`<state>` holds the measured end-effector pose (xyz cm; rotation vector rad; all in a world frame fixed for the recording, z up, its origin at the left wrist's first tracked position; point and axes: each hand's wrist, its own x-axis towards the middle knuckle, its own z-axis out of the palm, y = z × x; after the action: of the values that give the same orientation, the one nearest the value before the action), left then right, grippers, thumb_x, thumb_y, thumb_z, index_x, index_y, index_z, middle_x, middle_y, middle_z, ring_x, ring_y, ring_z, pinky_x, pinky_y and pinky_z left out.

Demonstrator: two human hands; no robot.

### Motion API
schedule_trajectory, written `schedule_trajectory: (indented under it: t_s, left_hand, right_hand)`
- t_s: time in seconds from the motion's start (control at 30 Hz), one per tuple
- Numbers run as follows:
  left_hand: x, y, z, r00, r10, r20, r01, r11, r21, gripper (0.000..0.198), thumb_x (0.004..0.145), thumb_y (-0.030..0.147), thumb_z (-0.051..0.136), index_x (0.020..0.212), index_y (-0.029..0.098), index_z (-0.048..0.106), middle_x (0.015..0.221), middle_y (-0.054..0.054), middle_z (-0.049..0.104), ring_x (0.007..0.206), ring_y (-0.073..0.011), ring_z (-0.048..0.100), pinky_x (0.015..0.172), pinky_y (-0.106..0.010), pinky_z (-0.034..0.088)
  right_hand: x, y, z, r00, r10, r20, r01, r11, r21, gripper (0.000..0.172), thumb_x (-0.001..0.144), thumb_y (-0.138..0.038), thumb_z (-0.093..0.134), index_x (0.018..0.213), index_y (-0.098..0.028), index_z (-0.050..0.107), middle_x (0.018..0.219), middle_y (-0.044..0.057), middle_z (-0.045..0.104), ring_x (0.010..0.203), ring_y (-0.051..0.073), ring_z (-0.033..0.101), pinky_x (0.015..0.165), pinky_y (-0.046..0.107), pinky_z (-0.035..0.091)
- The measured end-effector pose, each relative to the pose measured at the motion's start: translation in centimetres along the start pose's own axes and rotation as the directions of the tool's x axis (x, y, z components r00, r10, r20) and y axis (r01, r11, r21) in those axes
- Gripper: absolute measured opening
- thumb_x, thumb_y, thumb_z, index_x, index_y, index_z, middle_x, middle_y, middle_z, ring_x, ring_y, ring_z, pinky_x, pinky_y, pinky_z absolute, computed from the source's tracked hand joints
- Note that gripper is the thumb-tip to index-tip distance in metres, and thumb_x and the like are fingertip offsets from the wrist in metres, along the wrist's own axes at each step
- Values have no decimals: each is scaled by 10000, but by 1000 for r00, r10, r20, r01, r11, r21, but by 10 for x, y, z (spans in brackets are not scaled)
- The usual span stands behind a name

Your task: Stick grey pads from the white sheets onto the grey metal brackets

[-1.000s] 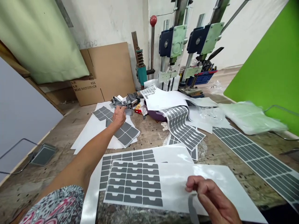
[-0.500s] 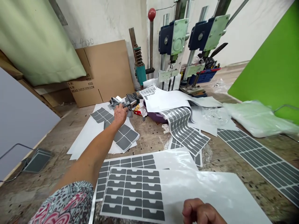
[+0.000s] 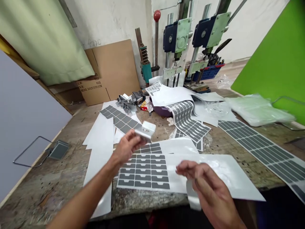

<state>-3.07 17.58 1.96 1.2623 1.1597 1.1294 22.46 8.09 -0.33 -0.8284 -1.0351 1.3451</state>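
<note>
Left hand (image 3: 125, 147) drawn back from bracket pile (image 3: 137, 98), pinching one silvery bracket (image 3: 145, 129). Right hand (image 3: 211, 187) pinches a grey strip (image 3: 192, 194).

Curtain (image 3: 47, 41): pale green, hanging on my left, overlapping the cardboard's edge.
Cardboard (image 3: 119, 68): brown, propped at wall (image 3: 114, 19), printed KGS, MEAS.
Teal press (image 3: 146, 70): coil spring on top, red knob (image 3: 157, 15) on rod beside it.
Drill-style presses (image 3: 183, 35): two, side by side, blue and pale-green heads.
Basket (image 3: 211, 72): blue, red rim, tools inside.
Panel (image 3: 271, 54): bright green, my right.
Plastic bags (image 3: 258, 109): clear, flat pile near panel.
</note>
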Motion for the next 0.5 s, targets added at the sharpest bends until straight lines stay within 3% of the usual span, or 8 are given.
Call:
schedule_trajectory:
  t_s: [0.07, 0.13, 0.2, 0.37, 0.5]
  left_hand:
    - [-49, -19, 26, 986, -160, 47, 167, 926, -339, 232, 750, 286, 765, 895, 175, 621, 1075, -71, 714, 965, -202, 694, 922, -363, 552]
    - [-87, -34, 47, 975, -206, 81, 219, 842, -494, 252, 702, 275, 822, 783, 170, 608, 999, -35, 725, 941, -178, 688, 936, -337, 536]
    - [-113, -40, 61, 972, -215, 96, 231, 782, -579, 235, 707, 262, 824, 804, 180, 626, 986, -15, 719, 955, -165, 674, 950, -325, 520]
    - [-144, -23, 72, 964, -245, 101, 225, 554, -802, 234, 803, 343, 693, 974, 192, 641, 1123, -80, 663, 1089, -239, 613, 963, -381, 503]
    - [-149, -10, 72, 910, -407, 83, 242, 358, -902, 146, 822, 252, 630, 949, 181, 623, 905, -59, 646, 885, -177, 639, 858, -310, 541]
  right_hand:
    - [7, -2, 20, 997, -65, -36, 70, 984, 165, 199, 921, -343, 602, 765, -236, 539, 1038, 56, 671, 1043, 232, 623, 946, 415, 504]
    - [7, 2, 38, 987, -153, -43, 159, 963, 217, 170, 905, -331, 627, 788, -238, 546, 1040, 48, 671, 1060, 227, 615, 994, 435, 469]
    - [-1, 9, 52, 985, -171, -18, 171, 959, 226, 159, 916, -335, 614, 811, -239, 543, 1036, 41, 668, 1033, 208, 618, 975, 404, 474]
    - [-31, 18, 76, 976, -217, -21, 217, 958, 189, 139, 946, -347, 577, 875, -246, 515, 1054, 42, 643, 836, 164, 625, 801, 335, 528]
    - [-44, 11, 88, 948, -315, 46, 305, 940, 153, 152, 949, -355, 576, 870, -255, 494, 1042, 31, 650, 668, 136, 609, 731, 336, 527]
